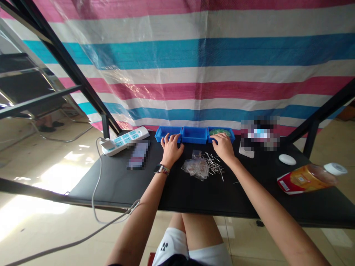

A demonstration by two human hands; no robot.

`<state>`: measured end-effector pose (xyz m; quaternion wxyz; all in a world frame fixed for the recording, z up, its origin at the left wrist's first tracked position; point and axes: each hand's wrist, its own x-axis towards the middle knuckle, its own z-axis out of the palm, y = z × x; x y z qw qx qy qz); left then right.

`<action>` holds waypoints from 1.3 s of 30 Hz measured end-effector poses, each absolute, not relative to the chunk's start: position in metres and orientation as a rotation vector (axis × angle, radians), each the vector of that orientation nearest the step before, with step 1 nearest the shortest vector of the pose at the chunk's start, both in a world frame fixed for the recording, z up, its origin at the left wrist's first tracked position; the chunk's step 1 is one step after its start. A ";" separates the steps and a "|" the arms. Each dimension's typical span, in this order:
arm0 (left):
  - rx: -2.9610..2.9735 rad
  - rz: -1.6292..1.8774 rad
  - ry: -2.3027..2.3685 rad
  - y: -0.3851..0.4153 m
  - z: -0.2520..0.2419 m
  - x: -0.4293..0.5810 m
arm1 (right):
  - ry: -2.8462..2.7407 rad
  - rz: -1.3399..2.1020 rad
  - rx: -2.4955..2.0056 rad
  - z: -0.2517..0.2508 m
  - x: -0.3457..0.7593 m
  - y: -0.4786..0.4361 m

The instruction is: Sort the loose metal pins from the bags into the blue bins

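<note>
The left hand point(172, 149) spreads and the right hand's point(224, 148) grip is unclear at blue bins point(195, 140): green material point(222, 131) inside, pins point(215, 165) and bags point(196, 168) outside.

My left hand point(171, 149) and right hand point(223, 146) are bare, with a dark-faced watch point(158, 168) and a patterned band point(165, 169) on the left wrist. I wear white shorts point(175, 236), a small black emblem point(164, 246) printed on the left leg, and a dark top point(177, 261), only its edge visible.
</note>
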<state>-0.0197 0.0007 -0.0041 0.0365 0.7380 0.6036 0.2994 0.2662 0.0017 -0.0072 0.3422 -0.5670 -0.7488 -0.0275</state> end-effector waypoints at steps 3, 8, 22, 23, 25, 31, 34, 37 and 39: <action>2.263 0.922 1.853 0.001 -0.005 -0.020 | -1.946 -0.054 -1.460 -0.008 0.270 0.002; 2.266 0.886 1.833 0.003 -0.002 -0.021 | -1.957 -0.047 -1.438 -0.010 0.273 0.003; 2.343 0.820 1.786 0.004 -0.008 -0.009 | -1.909 -0.065 -1.449 -0.013 0.263 -0.001; 2.343 0.824 1.791 0.003 -0.009 -0.008 | -1.903 -0.054 -1.442 -0.014 0.263 0.000; 2.340 0.825 1.802 0.000 -0.008 -0.005 | -1.888 -0.026 -1.422 -0.016 0.263 0.001; 2.328 0.836 1.811 -0.001 -0.006 -0.003 | -1.841 0.032 -1.346 -0.019 0.263 0.006; 2.323 0.847 1.814 0.002 -0.007 -0.004 | -1.833 0.033 -1.351 -0.020 0.264 0.007; 2.325 0.847 1.818 0.003 -0.007 -0.004 | -1.849 0.037 -1.362 -0.020 0.262 0.006; 2.335 0.842 1.817 0.004 -0.007 -0.005 | -1.861 0.039 -1.366 -0.016 0.261 0.003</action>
